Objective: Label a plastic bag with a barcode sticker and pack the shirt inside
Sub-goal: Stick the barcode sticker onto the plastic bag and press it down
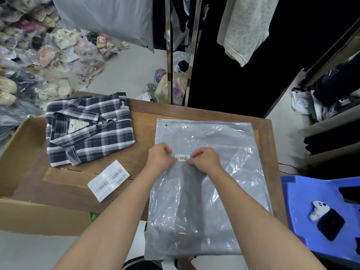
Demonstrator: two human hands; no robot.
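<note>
A grey plastic zip bag (210, 191) lies flat on the wooden table (140, 117), its zip edge at the far side. A white barcode sticker (182, 157) rests on the bag's upper middle. My left hand (160, 157) pinches the sticker's left end and my right hand (204, 159) presses its right end with the fingertips. A folded navy-and-white plaid shirt (89, 131) lies on the table's left part, collar up, apart from the bag. A white sheet of barcode stickers (108, 180) lies between the shirt and my left forearm.
An open cardboard box (21, 152) stands at the table's left. A blue plastic stool (311, 211) with a white toy and a dark pouch is at the right. Bagged shoes pile on the floor at the far left; hanging clothes on a rack stand behind the table.
</note>
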